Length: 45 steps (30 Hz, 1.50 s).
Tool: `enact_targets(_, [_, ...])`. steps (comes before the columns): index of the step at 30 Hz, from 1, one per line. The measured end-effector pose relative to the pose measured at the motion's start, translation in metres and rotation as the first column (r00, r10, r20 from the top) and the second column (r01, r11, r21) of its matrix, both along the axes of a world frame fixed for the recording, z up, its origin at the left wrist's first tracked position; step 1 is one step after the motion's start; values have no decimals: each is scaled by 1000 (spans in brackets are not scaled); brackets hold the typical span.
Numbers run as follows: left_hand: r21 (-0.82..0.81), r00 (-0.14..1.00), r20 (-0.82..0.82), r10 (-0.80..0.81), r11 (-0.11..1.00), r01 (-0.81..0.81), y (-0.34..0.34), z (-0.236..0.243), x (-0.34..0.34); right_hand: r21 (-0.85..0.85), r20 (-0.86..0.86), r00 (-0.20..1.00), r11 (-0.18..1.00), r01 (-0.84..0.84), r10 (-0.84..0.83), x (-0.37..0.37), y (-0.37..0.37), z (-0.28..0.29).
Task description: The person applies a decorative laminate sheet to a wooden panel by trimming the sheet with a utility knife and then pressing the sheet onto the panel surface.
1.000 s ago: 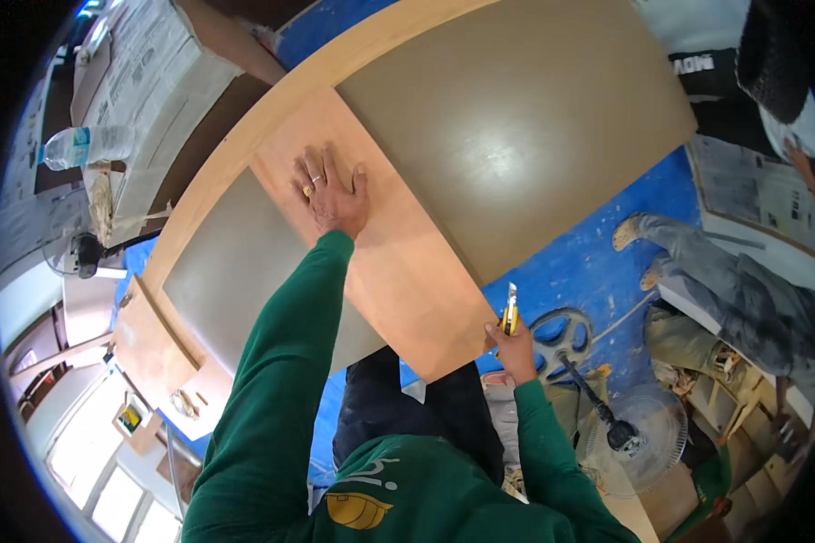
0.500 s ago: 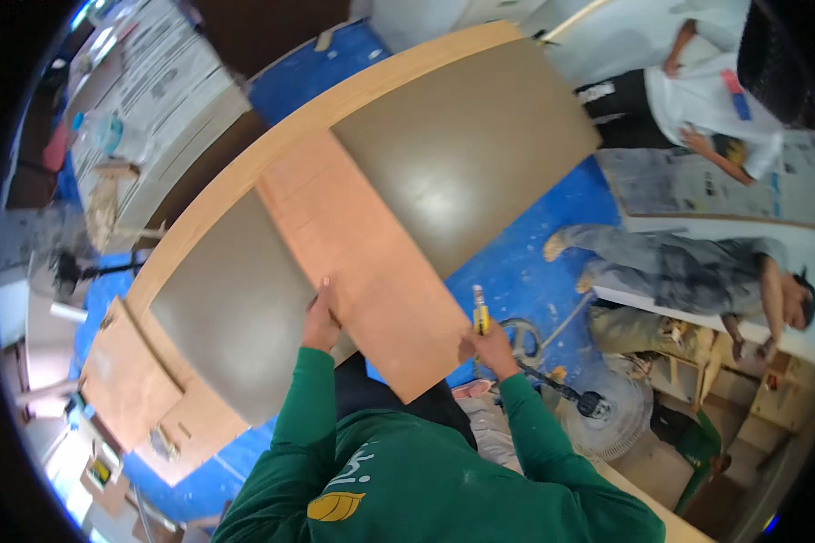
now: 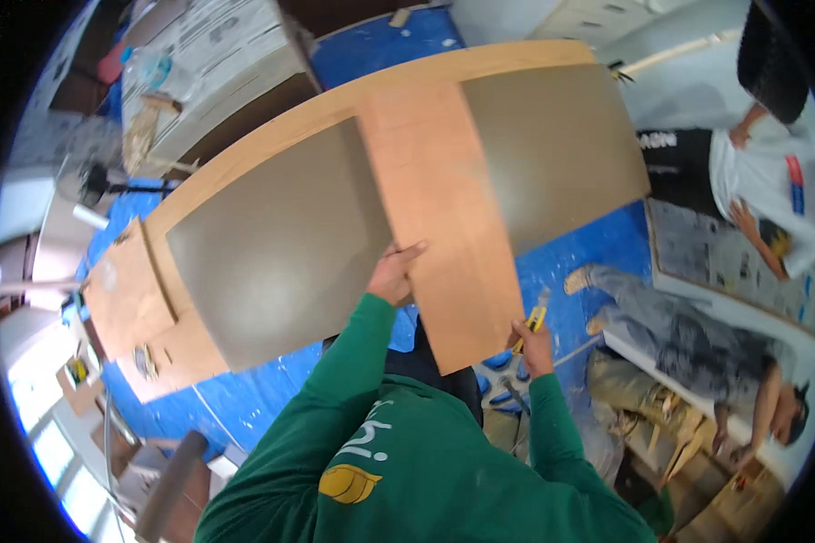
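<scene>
A long, thin plywood strip (image 3: pixel 453 217) lies across a large brown sheet (image 3: pixel 281 240), its near end sticking out toward my body. My left hand (image 3: pixel 396 273) grips the strip's left edge, the thumb on top and the other fingers hidden beneath. Close to the strip's near right corner, my right hand (image 3: pixel 534 348) is closed around a yellow utility knife (image 3: pixel 536 320), whose tip points away from me. That hand also touches the strip's right edge.
A light wood board (image 3: pixel 244 149) lies beneath the brown sheet. Smaller plywood pieces (image 3: pixel 127 281) rest at its left end. Blue sheeting (image 3: pixel 570 253) covers the floor. Two people, one in a white shirt (image 3: pixel 770 195) and one in grey (image 3: pixel 688 335), are on the right.
My view has shifted, so the sheet and people sit differently in the picture. The strip now points more straight away from me. Both hands keep their holds.
</scene>
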<state>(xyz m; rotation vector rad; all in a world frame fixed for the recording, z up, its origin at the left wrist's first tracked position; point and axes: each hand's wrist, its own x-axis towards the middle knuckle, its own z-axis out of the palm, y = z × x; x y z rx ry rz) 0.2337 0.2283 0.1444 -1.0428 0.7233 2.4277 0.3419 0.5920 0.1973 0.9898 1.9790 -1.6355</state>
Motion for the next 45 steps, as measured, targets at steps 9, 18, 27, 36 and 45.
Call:
enact_targets(9, [-29, 998, -42, -47, 999, 46, 122, -36, -118, 44, -120, 987, 993, 110, -105, -101, 116, -80])
enact_targets(18, [-766, 720, 303, -625, 289, 574, 98, -59, -73, -96, -8, 1000, 995, 12, -13, -136, 133, -110])
enact_targets(27, [-5, 810, 527, 258, 954, -300, 73, -70, 122, 60, 30, 993, 992, -112, 111, -151, 144, -122])
enact_targets(36, [102, 703, 514, 491, 779, -619, 89, -78, 135, 736, 38, 858, 566, -370, 512, -89, 59, -60])
enact_targets(45, [149, 816, 402, 415, 850, -505, 74, -26, 110, 495, 145, 734, 593, -635, 664, -32, -97, -19])
